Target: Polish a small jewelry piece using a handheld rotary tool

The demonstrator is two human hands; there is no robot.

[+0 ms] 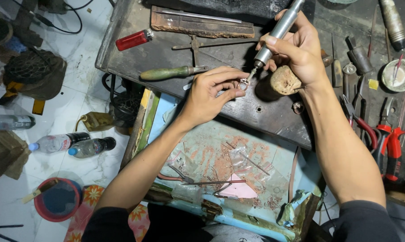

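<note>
On the dark, scuffed tabletop (pixel 274 116) we see a red lighter (pixel 134 39) and, below it, a green-handled tool (pixel 166 73). Right of the tabletop lie red-handled pliers (pixel 387 143). Left of it, the floor (pixel 83 96) is white marble, with a red bucket (pixel 58 199) and an orange-flowered mat (pixel 83 210).

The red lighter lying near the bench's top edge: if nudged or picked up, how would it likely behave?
The red lighter looks small, so probably light. It lies flat on its side on the dark workbench, so it would likely slide, not tip. Its smooth shell may be slightly slippery.
</note>
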